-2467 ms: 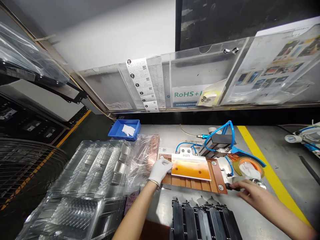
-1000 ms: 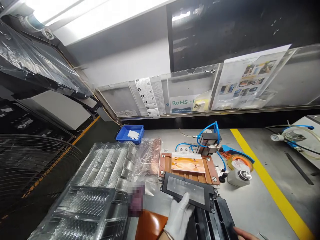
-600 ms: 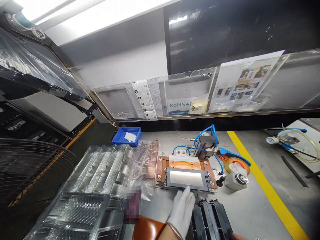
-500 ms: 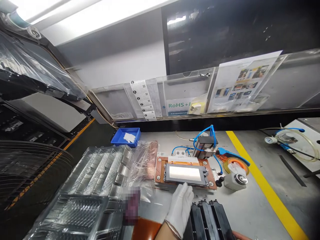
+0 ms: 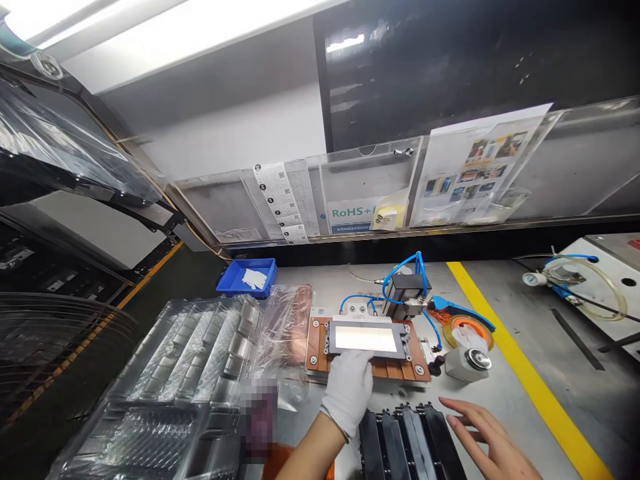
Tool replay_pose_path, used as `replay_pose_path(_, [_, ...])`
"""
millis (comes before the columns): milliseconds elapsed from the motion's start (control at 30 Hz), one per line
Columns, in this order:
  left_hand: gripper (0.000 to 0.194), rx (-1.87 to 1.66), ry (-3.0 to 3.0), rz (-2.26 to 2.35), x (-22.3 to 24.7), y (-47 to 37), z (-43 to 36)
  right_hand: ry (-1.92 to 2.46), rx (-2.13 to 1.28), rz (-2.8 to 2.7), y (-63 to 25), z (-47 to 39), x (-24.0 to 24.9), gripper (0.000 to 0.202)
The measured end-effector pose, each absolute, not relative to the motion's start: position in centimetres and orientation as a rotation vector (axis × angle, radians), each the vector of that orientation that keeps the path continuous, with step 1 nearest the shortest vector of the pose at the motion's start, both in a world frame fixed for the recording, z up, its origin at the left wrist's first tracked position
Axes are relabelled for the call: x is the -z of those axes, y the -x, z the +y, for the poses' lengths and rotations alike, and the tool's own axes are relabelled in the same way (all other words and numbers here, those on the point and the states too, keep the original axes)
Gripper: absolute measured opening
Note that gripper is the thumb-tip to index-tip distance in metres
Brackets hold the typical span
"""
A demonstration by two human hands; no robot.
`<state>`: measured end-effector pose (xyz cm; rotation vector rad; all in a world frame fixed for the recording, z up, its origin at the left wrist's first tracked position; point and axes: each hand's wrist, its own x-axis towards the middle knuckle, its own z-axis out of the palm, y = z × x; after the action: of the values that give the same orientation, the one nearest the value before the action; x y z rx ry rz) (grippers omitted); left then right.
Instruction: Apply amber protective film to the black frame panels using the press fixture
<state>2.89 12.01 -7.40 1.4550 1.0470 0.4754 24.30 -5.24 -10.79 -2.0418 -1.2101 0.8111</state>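
Observation:
My left hand [image 5: 349, 387], in a white glove, has its fingers closed at the front edge of a black rectangular frame [image 5: 320, 330] with a bright white panel. The frame lies over a brown fixture [image 5: 367, 372], whose grooved front part shows below it. Whether the frame is tilted up or lies flat, I cannot tell. My right hand [image 5: 493, 437] is bare and open, fingers spread and holding nothing. It hovers just right of several long black parts [image 5: 415, 443] standing side by side at the bottom.
Clear plastic trays [image 5: 185, 360] cover the left side, with a blue bin [image 5: 235, 280] behind. A pneumatic cylinder [image 5: 407, 290] with blue hoses stands behind the fixture. To its right are a white bottle [image 5: 465, 363] and a tape roll [image 5: 480, 330]. Yellow tape [image 5: 520, 363] marks the bench.
The frame has shifted toward the back of the fixture, uncovering its front part. My left hand has gone from open to closed at the frame's edge. My right hand has come up into view.

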Motion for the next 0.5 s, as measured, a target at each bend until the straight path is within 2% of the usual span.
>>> replay_pose_path(200, [0.070, -0.410, -1.966, 0.923, 8.4, -4.5, 12.1, 2.127, -0.493, -1.435, -26.4, -0.5, 12.0, 0.049])
replay_pose_path(400, [0.072, -0.424, -1.991, 0.912, 9.4, -3.8, 12.4, 2.196, -0.458, -1.541, -27.4, 1.8, 11.1, 0.043])
replay_pose_path(500, [0.070, -0.469, -2.060, 1.082, 8.9, -2.0, 13.0, 2.231, -0.521, -1.526, -27.5, 1.7, 9.9, 0.044])
